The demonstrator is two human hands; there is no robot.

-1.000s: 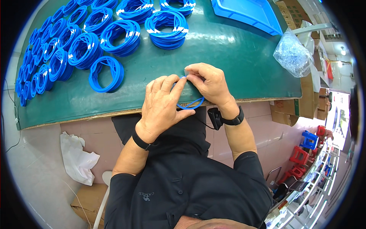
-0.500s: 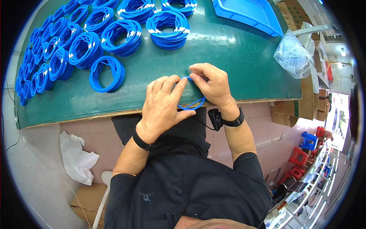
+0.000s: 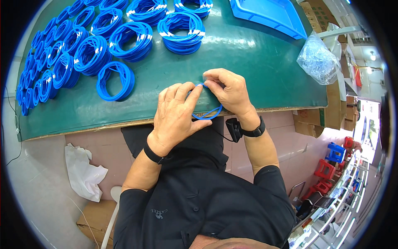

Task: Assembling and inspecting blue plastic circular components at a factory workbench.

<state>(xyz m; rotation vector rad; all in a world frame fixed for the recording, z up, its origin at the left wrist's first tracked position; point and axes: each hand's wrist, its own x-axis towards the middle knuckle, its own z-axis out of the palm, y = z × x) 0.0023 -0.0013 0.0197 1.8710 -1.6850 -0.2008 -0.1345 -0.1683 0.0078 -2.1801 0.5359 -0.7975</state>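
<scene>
A loop of blue cable (image 3: 208, 115) is held between my two hands at the near edge of the green table. My left hand (image 3: 176, 110) is curved round the loop's left side, its fingertips pressing the cable at the top and its thumb stretched out near the lower part. With thumb and forefinger, my right hand (image 3: 229, 90) pinches the far side of the loop, close to the left fingertips. Whatever lies between those fingertips is too small and covered to make out. Left of my hands, a single blue cable coil (image 3: 129, 81) lies on the table.
Many stacks of blue cable coils (image 3: 182, 45) with white bits fill the table's (image 3: 244, 62) left and far side. A blue plastic tray (image 3: 273, 25) sits at the far right. A clear plastic bag (image 3: 318, 60) is at the right edge, above cardboard boxes (image 3: 310, 120).
Both hands keep the same hold on the loop. My right fingertips have shifted very slightly; the coils stay as they were.
</scene>
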